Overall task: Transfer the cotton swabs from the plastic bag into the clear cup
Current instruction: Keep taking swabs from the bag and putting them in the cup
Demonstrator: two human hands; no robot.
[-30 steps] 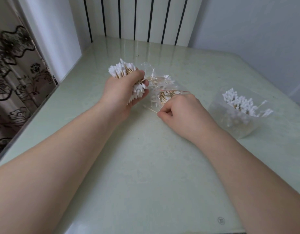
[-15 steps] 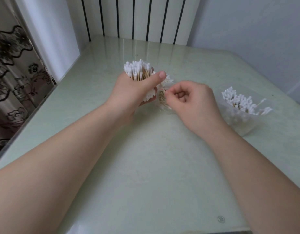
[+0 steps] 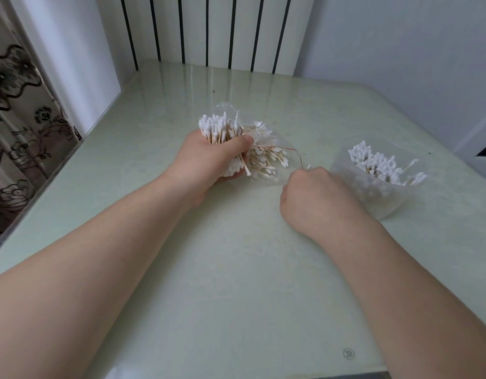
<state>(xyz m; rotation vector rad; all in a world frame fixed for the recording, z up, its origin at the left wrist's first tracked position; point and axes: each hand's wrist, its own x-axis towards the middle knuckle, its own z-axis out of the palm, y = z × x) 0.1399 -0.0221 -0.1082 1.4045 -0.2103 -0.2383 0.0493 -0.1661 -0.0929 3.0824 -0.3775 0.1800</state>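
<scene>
Head view: left hand clutches cotton swabs; right hand pinches red strand.

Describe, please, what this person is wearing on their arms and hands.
Nothing is worn that shows. The left forearm and right forearm are bare, with no sleeves in view. The left hand and right hand carry no gloves, and no watch, bracelet or ring shows, though the right hand's fingers are hidden from the camera.

Pale green table under clear cup
</scene>
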